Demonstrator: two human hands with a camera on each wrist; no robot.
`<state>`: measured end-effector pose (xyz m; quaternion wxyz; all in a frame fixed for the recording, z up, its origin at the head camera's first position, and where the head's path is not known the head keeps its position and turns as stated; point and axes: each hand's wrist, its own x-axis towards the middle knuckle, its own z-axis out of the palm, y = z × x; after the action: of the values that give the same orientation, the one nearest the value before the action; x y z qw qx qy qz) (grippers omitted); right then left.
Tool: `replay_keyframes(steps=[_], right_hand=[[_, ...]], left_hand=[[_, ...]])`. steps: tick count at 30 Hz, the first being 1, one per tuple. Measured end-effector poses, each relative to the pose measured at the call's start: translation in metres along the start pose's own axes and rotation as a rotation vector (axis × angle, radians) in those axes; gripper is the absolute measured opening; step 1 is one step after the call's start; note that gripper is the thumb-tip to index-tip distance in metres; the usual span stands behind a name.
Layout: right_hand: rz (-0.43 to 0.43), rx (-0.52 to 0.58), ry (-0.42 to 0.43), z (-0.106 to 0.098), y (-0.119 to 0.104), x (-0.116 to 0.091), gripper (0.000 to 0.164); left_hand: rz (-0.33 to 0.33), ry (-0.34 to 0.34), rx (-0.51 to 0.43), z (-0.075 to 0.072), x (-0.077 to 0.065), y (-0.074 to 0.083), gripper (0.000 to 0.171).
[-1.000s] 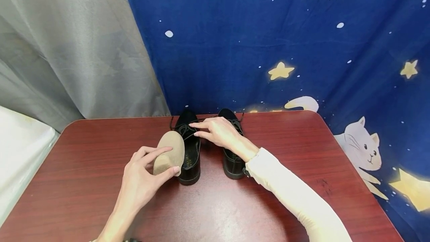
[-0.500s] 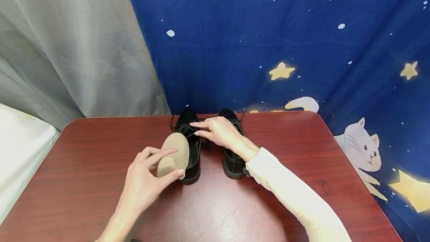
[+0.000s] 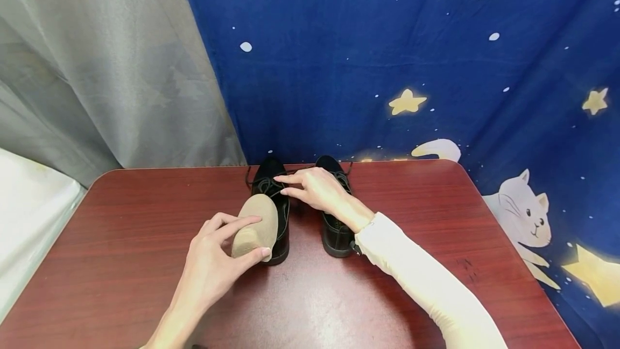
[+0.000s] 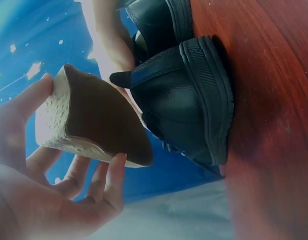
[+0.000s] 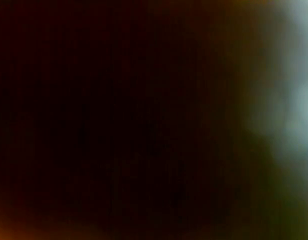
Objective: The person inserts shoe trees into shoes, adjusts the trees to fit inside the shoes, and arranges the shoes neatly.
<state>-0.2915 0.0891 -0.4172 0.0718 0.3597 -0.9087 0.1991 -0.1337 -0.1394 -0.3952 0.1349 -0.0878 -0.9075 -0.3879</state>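
Note:
My left hand [image 3: 218, 252] pinches a beige moulded shoe insert [image 3: 259, 214] between thumb and fingers, above the heel of the left black lace-up shoe [image 3: 281, 246]. In the left wrist view the insert [image 4: 98, 117] looks hollow underneath and stands apart from the shoe's heel [image 4: 174, 95]. My right hand [image 3: 317, 190] reaches over the right black shoe [image 3: 337, 241]. Its thumb and forefinger hold the left shoe at its laces and tongue. The insert covers much of that shoe's opening. The right wrist view is dark and blurred.
Both shoes stand side by side on a reddish-brown table [image 3: 387, 295], toes near its far edge. Behind hang a grey curtain [image 3: 121, 69] and a blue star-patterned curtain [image 3: 315, 58]. White material [image 3: 29, 220] lies beyond the table's left edge.
My left hand has carried the insert right and slightly nearer to me, from beside the left shoe to over its heel. My right hand has stayed in place.

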Motion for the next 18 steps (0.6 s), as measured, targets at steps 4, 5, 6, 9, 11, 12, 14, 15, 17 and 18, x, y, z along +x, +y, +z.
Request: replay_keyframes(steps=[4, 5, 6, 9, 11, 12, 14, 15, 17, 18], right_hand=[[-0.006, -0.005, 0.005, 0.0001, 0.0004, 0.0004, 0.036], [-0.008, -0.006, 0.006, 0.0001, 0.0004, 0.0003, 0.036], [-0.008, -0.006, 0.008, 0.0001, 0.0003, 0.0003, 0.036], [-0.007, -0.001, 0.01, -0.0001, 0.0, 0.0002, 0.036], [-0.006, 0.0, 0.009, -0.0002, 0.0, 0.0002, 0.036], [-0.007, 0.0, 0.009, -0.0001, 0.0, 0.0002, 0.036], [-0.007, 0.001, 0.011, 0.0001, 0.0, 0.0001, 0.036], [-0.006, 0.001, 0.011, 0.0003, 0.0001, 0.0001, 0.036], [-0.006, 0.0, 0.01, 0.0008, 0.0005, 0.0, 0.036], [-0.005, -0.001, 0.009, 0.0011, 0.0007, 0.0, 0.036]], left_hand=[[0.007, -0.01, 0.001, 0.0007, 0.0002, 0.0011, 0.051], [0.011, -0.01, 0.004, 0.0011, 0.0001, 0.0013, 0.052], [0.013, -0.011, 0.004, 0.0014, -0.0001, 0.0016, 0.052], [0.022, -0.01, 0.013, 0.0023, -0.0007, 0.0028, 0.053], [0.028, -0.01, 0.016, 0.0028, -0.0013, 0.0036, 0.053], [0.033, -0.01, 0.018, 0.0031, -0.0017, 0.004, 0.053], [0.046, -0.008, 0.019, 0.0039, -0.0023, 0.0045, 0.053], [0.051, -0.007, 0.019, 0.0044, -0.0027, 0.0047, 0.053], [0.061, -0.003, 0.021, 0.0051, -0.0035, 0.0049, 0.054], [0.063, -0.002, 0.022, 0.0053, -0.004, 0.005, 0.054]])
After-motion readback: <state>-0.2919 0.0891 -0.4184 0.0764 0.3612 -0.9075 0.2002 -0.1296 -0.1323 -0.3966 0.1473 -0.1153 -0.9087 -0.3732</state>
